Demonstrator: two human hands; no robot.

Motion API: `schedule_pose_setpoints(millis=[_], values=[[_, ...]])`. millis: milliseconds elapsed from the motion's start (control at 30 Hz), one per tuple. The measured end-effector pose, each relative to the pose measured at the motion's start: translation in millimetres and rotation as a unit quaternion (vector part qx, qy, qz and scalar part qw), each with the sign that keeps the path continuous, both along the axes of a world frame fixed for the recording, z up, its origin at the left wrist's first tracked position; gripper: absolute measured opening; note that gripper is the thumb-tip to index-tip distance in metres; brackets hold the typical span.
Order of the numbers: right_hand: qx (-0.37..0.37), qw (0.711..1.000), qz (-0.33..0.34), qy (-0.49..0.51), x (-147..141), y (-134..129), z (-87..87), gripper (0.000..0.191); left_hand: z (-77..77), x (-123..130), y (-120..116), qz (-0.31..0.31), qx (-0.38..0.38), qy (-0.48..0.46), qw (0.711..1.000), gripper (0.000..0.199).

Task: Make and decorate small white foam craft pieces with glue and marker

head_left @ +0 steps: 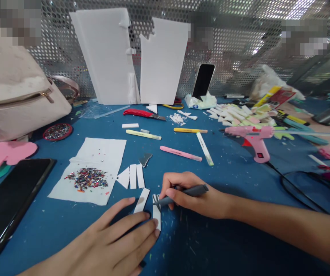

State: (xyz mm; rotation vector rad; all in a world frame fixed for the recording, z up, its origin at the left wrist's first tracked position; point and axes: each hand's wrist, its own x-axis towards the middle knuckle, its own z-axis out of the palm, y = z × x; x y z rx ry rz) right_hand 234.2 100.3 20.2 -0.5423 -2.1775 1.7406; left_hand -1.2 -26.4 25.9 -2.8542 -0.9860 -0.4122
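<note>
Between thumb and fingers, my right hand (193,193) grips a dark grey marker (189,191). Its tip touches the upper part of a small white strip (156,214), which bears dark slanted lines. My left hand (121,237) lies with fingers spread, fingertips pressing on the strip's lower end. Another white strip (142,200) lies slanted just left of it, near my left index finger. Further up are two upright white strips (137,176), a white triangular piece (124,178) and a dark grey shard (145,159).
A paper sheet (101,149) holds colourful bits. Several pens, including a pink highlighter (180,153), and a red utility knife (142,113) lie beyond my hands. At right is a pink glue gun (256,134) with a cord. A phone (12,203) and bag (15,84) occupy the left.
</note>
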Motion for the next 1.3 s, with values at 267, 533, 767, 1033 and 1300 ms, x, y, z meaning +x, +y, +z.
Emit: schedule_pose_setpoints(millis=[267,533,767,1033,1300], values=[[-0.004,1.000,0.000,-0.008,-0.4,0.7,-1.3,0.031,0.4,0.2,-0.2,0.000,0.007,0.006,1.000,0.031],[-0.015,1.000,-0.008,0.001,-1.0,1.0,-0.1,0.029,0.2,-0.6,0.2,-0.002,0.004,0.006,1.000,0.031],[-0.020,1.000,-0.005,0.007,-1.0,1.2,-0.2,0.033,1.6,0.7,0.0,-0.001,0.001,0.000,1.000,0.031],[-0.032,0.999,0.002,0.005,-0.8,1.4,-0.7,0.037,2.1,1.0,0.5,0.003,0.012,0.013,1.000,0.031],[-0.024,1.000,0.010,0.005,0.2,2.2,-2.3,0.037,0.1,1.1,0.7,0.001,0.004,0.003,1.000,0.031]])
